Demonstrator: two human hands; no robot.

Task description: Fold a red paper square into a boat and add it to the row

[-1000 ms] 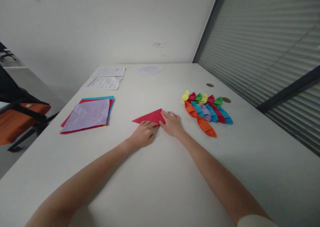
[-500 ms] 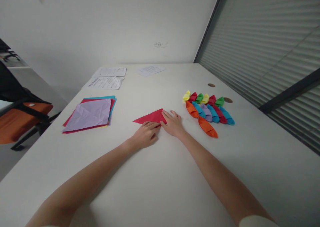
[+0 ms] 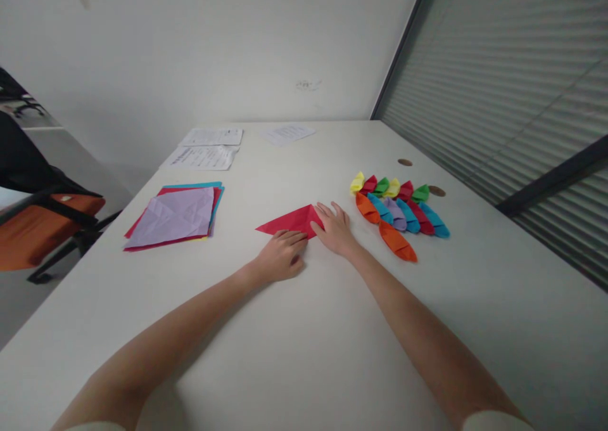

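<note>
A red sheet of paper (image 3: 287, 220), folded into a flat triangular shape, lies on the white table in front of me. Its pointed corner faces left, and a crease with a partly lifted flap shows near its right end. Across the near edge of the paper rests my left hand (image 3: 283, 256), fingers stretched out over it and pressing it down. My right hand (image 3: 336, 229) touches the right end of the flap with its fingers spread and the thumb along the near side. The underside of the flap is hidden.
Left of the hands lies a stack of coloured paper with a creased purple sheet (image 3: 175, 214) on top. To the right are several folded paper pieces, including an orange one (image 3: 397, 241). Printed sheets (image 3: 204, 157) lie farther back. An orange-seated chair (image 3: 52, 222) stands beyond the left edge.
My right hand has shifted slightly right and its fingers have moved toward the paper's right end, where the flap now stands a little raised. My left hand still rests on the near edge.
</note>
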